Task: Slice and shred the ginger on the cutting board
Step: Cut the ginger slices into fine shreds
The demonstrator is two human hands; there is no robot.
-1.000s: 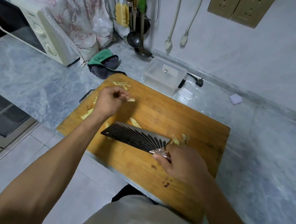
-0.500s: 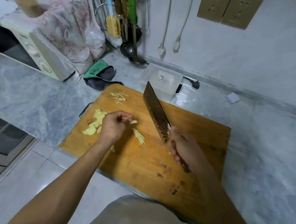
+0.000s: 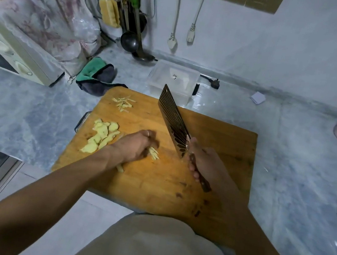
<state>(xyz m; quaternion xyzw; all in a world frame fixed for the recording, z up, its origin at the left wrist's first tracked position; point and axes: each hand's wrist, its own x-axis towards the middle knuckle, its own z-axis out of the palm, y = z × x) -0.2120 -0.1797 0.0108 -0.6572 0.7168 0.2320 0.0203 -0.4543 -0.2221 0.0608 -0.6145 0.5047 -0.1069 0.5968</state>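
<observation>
Left hand [image 3: 136, 146], fingers curled, is pinning ginger strips [image 3: 154, 153] at board [image 3: 215, 148] centre, slices [image 3: 101, 136] lying at 9 o'clock, while right hand [image 3: 204, 161] is gripping the cleaver [image 3: 173, 120]; a careless chop could nick the knuckles.

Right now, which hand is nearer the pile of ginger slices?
Left. The left hand rests just right of the ginger slices; the right hand grips the cleaver farther right.

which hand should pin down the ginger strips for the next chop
Left. The left hand already rests on the cutting board over the ginger strips, with the ginger slices just beside it. The right hand grips the cleaver, so it cuts.
</observation>
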